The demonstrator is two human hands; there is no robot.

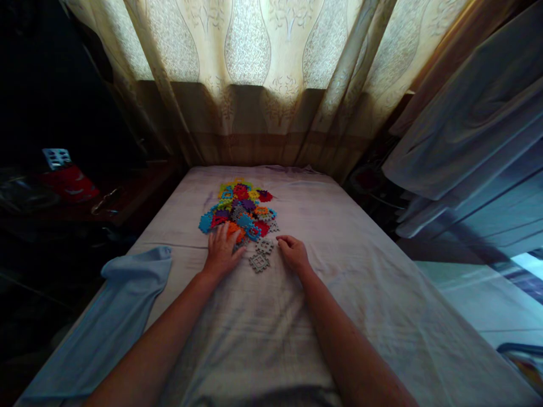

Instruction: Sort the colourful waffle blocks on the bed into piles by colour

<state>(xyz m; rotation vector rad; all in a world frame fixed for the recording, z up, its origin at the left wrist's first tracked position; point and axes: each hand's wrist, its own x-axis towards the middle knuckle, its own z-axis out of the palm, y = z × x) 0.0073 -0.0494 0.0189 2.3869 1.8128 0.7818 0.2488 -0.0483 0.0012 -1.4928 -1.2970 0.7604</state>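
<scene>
A heap of colourful interlocking plastic tiles (244, 205) with notched edges lies on the sheet-covered surface. My left hand (222, 250) rests at the heap's near left side, fingers spread over an orange tile (235, 230); a few grey tiles show by its thumb. Two grey tiles lie in front of the heap: a square one with a cut-out centre (259, 262) and another (264, 246) just beyond it. To the right of these, my right hand (293, 252) is closed with its fingers curled. Whatever its fingertips may hold is hidden.
A pale bedsheet (339, 305) covers the surface. Light blue cloth (123, 305) drapes over the left edge. Beige curtains (250, 113) hang at the far end, and garments (462, 113) hang on the right. A red patterned item (70, 183) sits on the dark furniture at left.
</scene>
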